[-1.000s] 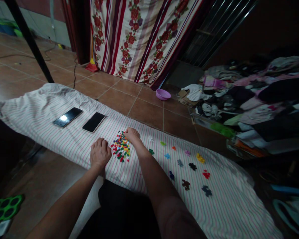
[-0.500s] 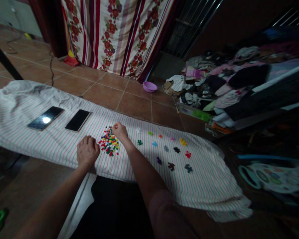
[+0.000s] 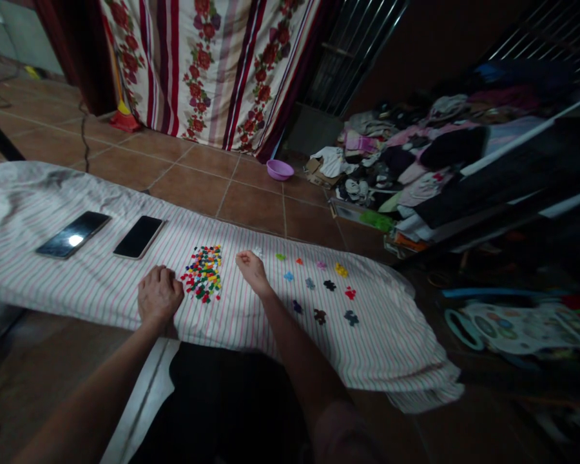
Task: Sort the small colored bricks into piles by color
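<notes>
A pile of small mixed-colour pieces point(image 3: 203, 274) lies on the striped cloth point(image 3: 241, 322). My left hand point(image 3: 159, 296) rests on the cloth just left of the pile, its fingers curled and their tips hard to make out. To the right of the pile, my right hand point(image 3: 252, 270) is pinched closed; whatever it holds is too small to name. White pieces point(image 3: 258, 252) sit just beyond that hand. Farther right are small single-colour groups, among them yellow point(image 3: 341, 270), red point(image 3: 350, 293), black point(image 3: 329, 285) and brown point(image 3: 319, 316).
Two phones, one with a bright reflection point(image 3: 73, 235) and one dark point(image 3: 139, 237), lie at the left of the cloth. Beyond it, a purple basin point(image 3: 280, 170) stands on the tiled floor. Heaped clothes point(image 3: 415, 148) fill the right background.
My right hand has moved right, away from the mixed pile toward the white pieces. The view has shifted, so the scene sits farther left. My left hand stays beside the pile.
</notes>
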Demonstrator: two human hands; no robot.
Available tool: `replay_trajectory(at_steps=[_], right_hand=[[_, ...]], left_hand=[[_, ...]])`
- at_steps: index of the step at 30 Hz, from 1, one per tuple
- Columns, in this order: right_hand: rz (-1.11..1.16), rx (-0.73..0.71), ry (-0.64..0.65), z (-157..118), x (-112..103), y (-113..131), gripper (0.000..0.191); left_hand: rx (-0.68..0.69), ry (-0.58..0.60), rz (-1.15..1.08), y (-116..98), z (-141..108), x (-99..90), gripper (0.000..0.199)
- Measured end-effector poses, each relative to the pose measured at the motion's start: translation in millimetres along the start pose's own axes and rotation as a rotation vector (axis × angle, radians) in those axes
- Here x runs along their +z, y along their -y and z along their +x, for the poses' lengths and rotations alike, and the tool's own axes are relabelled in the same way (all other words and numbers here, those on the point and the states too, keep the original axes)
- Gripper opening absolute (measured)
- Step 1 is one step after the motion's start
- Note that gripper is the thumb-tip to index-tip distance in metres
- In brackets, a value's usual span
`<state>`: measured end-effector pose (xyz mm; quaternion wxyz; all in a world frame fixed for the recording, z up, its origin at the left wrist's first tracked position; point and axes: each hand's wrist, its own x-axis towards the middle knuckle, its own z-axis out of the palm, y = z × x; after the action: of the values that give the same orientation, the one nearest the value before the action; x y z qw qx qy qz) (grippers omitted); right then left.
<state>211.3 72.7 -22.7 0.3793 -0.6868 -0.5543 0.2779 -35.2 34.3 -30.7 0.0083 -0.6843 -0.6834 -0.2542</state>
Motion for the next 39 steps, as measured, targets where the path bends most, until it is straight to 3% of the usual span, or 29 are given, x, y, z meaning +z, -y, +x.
replay_trajectory(at_steps=[4, 11, 16, 19, 26, 39], right_hand=[[0.035, 0.000, -0.091, -7.5, -37.2, -26.0, 0.019], [0.128, 0.121, -0.221, -31.6, -110.9, -75.2, 0.026], [-0.004, 0.158, -0.370, -45.3, -163.6, -104.4, 0.021], [-0.064, 0.197, -0.418, -49.0, -183.2, -116.8, 0.020], [-0.237, 0.230, -0.446, -46.4, -188.4, -134.0, 0.025], [-0.312, 0.238, -0.340, -36.2, -179.2, -143.1, 0.029]], left_hand=[[-0.002, -0.006, 0.009, -1.3, -0.8, -2.2, 0.023], [-0.016, -0.003, 0.020, -3.0, -1.3, -4.0, 0.023], [-0.023, 0.008, 0.048, -3.6, -1.6, -3.7, 0.024], [-0.026, 0.008, 0.049, -3.9, -1.8, -3.4, 0.025], [-0.024, 0.020, 0.039, -3.3, -1.2, -3.6, 0.026], [-0.045, 0.055, 0.084, -5.1, -0.6, -5.0, 0.025]])
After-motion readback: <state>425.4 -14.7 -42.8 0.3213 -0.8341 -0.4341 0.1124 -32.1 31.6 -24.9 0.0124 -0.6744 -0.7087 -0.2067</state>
